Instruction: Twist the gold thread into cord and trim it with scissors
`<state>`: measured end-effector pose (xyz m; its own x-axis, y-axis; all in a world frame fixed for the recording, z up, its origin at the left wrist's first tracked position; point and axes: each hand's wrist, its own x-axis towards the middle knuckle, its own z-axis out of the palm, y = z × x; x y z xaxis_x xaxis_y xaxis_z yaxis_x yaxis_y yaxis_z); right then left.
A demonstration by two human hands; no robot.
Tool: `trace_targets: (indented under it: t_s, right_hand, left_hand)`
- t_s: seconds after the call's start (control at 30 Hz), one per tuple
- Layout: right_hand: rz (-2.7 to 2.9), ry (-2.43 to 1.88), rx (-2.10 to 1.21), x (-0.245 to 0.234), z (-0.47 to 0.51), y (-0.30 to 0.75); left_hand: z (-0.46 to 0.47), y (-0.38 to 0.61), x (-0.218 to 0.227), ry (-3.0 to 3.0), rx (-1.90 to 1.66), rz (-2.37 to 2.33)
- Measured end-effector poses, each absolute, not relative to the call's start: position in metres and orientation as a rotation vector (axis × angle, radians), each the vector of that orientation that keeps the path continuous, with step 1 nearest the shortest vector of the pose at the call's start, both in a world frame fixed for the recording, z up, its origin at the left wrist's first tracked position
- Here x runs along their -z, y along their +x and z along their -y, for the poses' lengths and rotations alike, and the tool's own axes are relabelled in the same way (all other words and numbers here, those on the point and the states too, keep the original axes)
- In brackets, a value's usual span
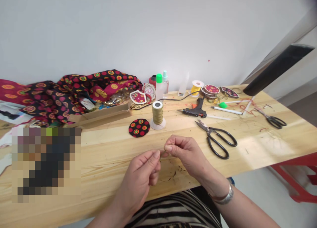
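My left hand (142, 175) and my right hand (184, 153) meet above the near edge of the wooden table (104, 155). Both pinch thumb against forefinger, fingertips almost touching. What they pinch is too thin to make out, perhaps a thread. Just beyond the hands stand a spool of gold thread (157, 114) and a round patch of black dotted fabric (139, 127). Large black scissors (216, 138) lie to the right of my right hand.
A black glue gun (196, 109) with its cord lies behind the scissors. Smaller scissors (273, 119) sit far right. Patterned red-and-black cloth (81, 89), a cardboard box (104, 115), bottles (160, 84) and fabric pieces line the back. A red frame (297, 178) stands below right.
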<state>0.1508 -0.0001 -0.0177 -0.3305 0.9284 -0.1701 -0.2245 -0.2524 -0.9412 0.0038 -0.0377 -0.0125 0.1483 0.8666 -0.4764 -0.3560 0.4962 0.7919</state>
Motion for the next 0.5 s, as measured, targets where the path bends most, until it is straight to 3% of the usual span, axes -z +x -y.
trace_targets:
  t_s: [0.5]
  right_hand:
    - [1.112,-1.000,-1.702,0.0177,0.0002,0.1527]
  left_hand:
    - [0.0360,0.0048,0.0144,0.568,-0.991,-1.060]
